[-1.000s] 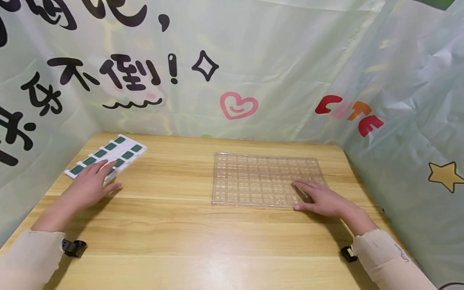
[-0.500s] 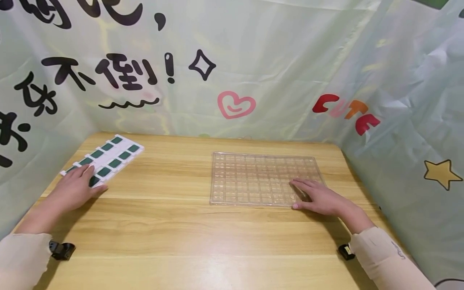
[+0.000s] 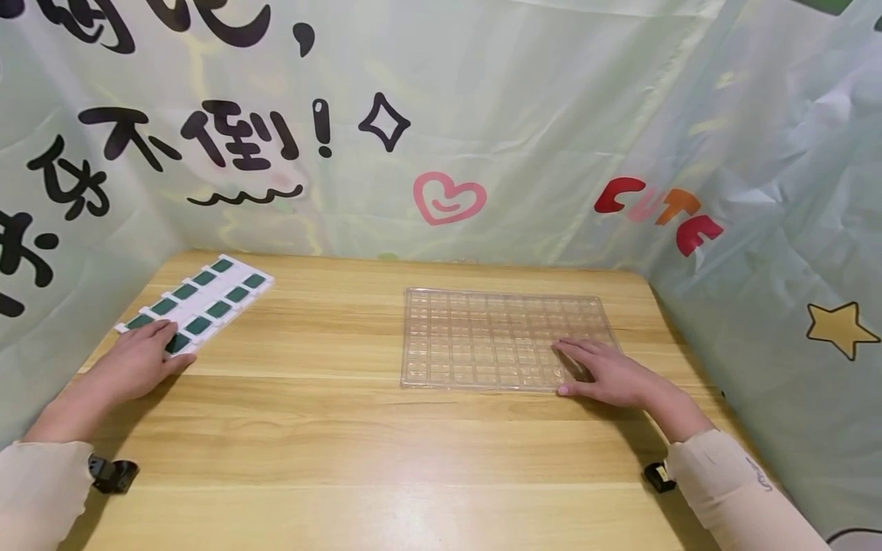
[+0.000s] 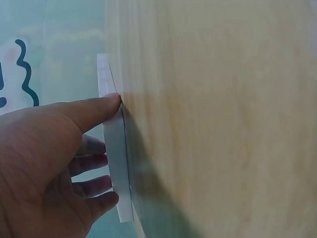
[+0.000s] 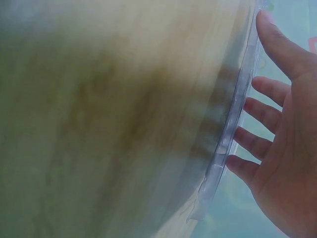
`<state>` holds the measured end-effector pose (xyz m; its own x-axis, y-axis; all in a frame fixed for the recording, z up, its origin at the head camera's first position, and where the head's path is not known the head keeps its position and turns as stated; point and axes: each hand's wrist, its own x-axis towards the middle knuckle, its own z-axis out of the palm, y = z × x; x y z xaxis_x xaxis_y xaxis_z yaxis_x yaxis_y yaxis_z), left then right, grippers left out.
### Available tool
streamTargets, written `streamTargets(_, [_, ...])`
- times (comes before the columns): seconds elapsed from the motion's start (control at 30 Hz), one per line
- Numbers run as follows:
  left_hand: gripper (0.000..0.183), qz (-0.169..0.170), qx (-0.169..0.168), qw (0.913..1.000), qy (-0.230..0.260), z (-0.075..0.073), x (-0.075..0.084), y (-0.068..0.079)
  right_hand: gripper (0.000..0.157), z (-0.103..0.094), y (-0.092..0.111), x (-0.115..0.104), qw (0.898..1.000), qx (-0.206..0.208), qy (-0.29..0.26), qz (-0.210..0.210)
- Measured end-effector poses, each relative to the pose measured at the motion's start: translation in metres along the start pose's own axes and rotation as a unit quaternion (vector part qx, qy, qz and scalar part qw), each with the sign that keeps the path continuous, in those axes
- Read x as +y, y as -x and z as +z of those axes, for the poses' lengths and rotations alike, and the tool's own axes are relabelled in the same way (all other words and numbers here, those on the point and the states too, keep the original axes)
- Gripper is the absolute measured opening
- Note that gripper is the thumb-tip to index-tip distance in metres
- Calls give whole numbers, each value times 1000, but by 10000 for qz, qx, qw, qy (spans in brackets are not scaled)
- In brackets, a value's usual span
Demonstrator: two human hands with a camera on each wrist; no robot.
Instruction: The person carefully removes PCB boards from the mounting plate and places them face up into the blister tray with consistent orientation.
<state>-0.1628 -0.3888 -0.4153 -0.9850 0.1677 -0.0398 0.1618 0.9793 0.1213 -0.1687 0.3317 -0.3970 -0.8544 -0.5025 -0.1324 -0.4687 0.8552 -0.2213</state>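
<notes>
At the table's far left lies a flat white box [image 3: 197,298] with two rows of dark green squares. My left hand [image 3: 134,361] rests over its near end, fingers on top and thumb at the near edge; the fingers cover part of the squares. In the left wrist view the thumb touches the white side [image 4: 116,148], with the fingers loosely spread. A clear plastic tray [image 3: 475,340] with a grid of small cells lies right of centre. My right hand [image 3: 609,375] rests on its near right corner. The right wrist view shows relaxed, spread fingers along the clear edge [image 5: 230,129].
Both things lie on a light wooden table [image 3: 386,451]. A pale printed cloth [image 3: 537,115] rises behind the table and along both sides. Black wrist cameras show beside the left sleeve [image 3: 44,486] and the right sleeve [image 3: 730,482].
My left hand has slid left and towards me over the white box, baring more green squares. The right hand stays on the clear tray. The head view has shifted slightly.
</notes>
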Motion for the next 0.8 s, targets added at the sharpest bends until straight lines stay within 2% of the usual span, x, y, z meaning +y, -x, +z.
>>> streamTargets(0.67, [74, 234, -338, 9991, -110, -5, 1, 4, 86, -2, 1, 7, 10000, -27, 5, -35])
streamTargets(0.8, [74, 321, -317, 9989, -145, -5, 1, 5, 85, -2, 2, 6, 10000, -24, 15, -37])
